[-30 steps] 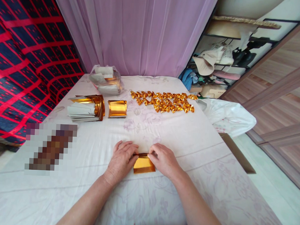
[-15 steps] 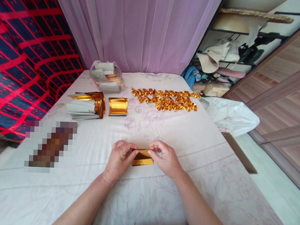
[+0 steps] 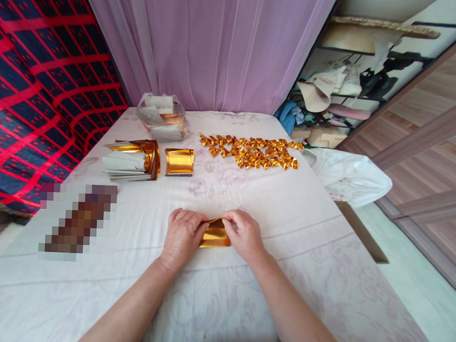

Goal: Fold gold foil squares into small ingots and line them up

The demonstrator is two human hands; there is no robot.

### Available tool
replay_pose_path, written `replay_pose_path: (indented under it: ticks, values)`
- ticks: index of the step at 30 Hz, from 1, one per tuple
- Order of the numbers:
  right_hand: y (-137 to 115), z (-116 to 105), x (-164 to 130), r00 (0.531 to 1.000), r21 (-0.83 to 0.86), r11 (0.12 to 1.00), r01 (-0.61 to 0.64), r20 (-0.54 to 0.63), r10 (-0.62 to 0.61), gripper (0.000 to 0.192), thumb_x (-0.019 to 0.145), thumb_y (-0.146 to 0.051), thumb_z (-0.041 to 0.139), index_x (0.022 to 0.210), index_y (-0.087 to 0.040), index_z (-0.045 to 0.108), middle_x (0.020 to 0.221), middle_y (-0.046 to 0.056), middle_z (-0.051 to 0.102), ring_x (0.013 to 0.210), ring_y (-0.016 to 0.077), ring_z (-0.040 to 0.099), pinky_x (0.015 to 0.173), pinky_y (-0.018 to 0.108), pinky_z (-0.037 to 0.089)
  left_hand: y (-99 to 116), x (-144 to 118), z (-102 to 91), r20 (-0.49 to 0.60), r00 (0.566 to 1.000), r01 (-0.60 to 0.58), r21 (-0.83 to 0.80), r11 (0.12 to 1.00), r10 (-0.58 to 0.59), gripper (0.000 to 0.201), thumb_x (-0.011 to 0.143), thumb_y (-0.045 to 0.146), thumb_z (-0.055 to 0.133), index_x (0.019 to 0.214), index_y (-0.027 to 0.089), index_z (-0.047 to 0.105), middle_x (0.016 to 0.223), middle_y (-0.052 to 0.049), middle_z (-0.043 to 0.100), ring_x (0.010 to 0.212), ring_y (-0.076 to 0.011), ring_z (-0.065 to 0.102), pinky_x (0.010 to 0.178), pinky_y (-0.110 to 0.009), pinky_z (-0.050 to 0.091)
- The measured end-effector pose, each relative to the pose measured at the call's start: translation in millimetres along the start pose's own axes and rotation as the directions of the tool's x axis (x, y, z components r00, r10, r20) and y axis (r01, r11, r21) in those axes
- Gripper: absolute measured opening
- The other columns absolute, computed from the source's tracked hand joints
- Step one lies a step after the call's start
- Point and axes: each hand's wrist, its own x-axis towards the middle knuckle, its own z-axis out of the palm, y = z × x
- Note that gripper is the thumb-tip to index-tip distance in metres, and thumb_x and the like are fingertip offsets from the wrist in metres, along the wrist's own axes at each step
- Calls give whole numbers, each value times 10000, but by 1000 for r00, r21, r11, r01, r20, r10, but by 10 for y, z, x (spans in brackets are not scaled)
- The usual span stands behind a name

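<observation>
A small sheet of gold foil paper [image 3: 214, 236] lies folded on the white cloth in front of me. My left hand [image 3: 183, 235] pinches its left side and my right hand [image 3: 243, 234] pinches its right side, the fingertips meeting at the raised top edge. Farther back are a curled gold sheet [image 3: 179, 162], a stack of gold and white sheets [image 3: 130, 161], and several folded gold pieces [image 3: 251, 153] laid out in rows.
A clear plastic bag of sheets [image 3: 161, 116] sits at the table's far end before a purple curtain [image 3: 211, 44]. A white plastic bag [image 3: 348, 177] hangs off the right edge. A cluttered shelf [image 3: 345, 90] stands at the right, a red-and-blue patterned cloth [image 3: 35, 92] at the left.
Both hands have drawn slightly away from me with the gold sheet, and its top edge is now folded upward into a peak between the fingertips.
</observation>
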Motion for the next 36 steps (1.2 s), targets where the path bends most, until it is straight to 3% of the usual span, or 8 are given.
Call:
replay_pose_path:
  ticks: [4,10,17,23,28,31,36]
  values:
    - [13,47,21,1000,-167,986,25,11,-24,126,859,-136,506,818,-225,586,756,26,651,755,189,590,727,295,426,5,26,24,13,1000,-8,83,996,7,193,860,181,598,1037,244,640,858,-28,710,853,-245,606,946,-483,361]
    - [40,87,27,997,-269,960,72,16,-70,158,855,-96,500,768,-217,554,707,14,614,719,182,557,694,286,385,22,48,-4,35,999,-26,117,993,22,126,886,253,583,837,263,699,999,-43,671,922,-243,565,882,-442,390]
    - [62,106,29,996,-287,954,87,18,-86,147,859,-103,531,770,-212,573,779,20,597,787,176,540,727,283,393,85,19,-123,197,980,-45,135,990,18,109,874,279,602,937,238,681,1000,-16,690,991,-244,585,1015,-506,292]
    - [-18,15,17,986,-345,924,165,68,-151,138,887,-138,525,866,-207,642,914,63,605,880,202,532,793,313,415,72,-27,-117,226,973,-81,153,985,45,179,850,328,644,1002,235,636,1078,-30,675,1052,-256,574,1045,-514,257]
    - [-136,72,-18,987,-221,964,145,95,-127,174,911,-142,479,983,-207,622,906,43,624,853,174,574,756,279,433,51,-37,-114,242,968,-102,143,984,65,257,838,360,656,1054,230,613,1130,-46,661,1082,-264,564,1052,-518,249]
    - [-167,151,-70,981,-202,972,124,173,-89,143,913,-142,488,890,-210,612,857,29,626,808,165,586,723,272,435,30,-45,-140,263,962,-106,117,987,72,310,828,383,665,1093,237,600,1169,-54,650,1113,-273,550,1059,-529,235]
    - [-141,119,-189,970,-221,958,183,198,-139,120,908,-172,534,817,-202,605,856,42,612,852,192,582,772,307,444,-29,-35,-167,306,949,-102,55,993,80,367,804,420,684,1113,245,591,1203,-55,636,1148,-277,531,1059,-537,219]
